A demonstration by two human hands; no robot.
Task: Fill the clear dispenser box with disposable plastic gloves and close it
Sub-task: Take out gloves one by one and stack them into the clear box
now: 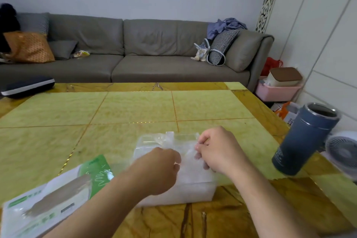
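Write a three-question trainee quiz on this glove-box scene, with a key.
1. True or false: the clear dispenser box stands on the sofa.
2. Which thing lies nearest the left hand?
A. the blue tumbler
B. the green-and-white glove packet
C. the pink basket
3. Fill in: the right hand pinches thin clear ____ over the box.

Key
1. False: it stands on the table, near its front edge.
2. B: the green-and-white glove packet lies just left of that forearm; the blue tumbler stands to the right.
3. Plastic, apparently the gloves; the box lid looks still open behind.
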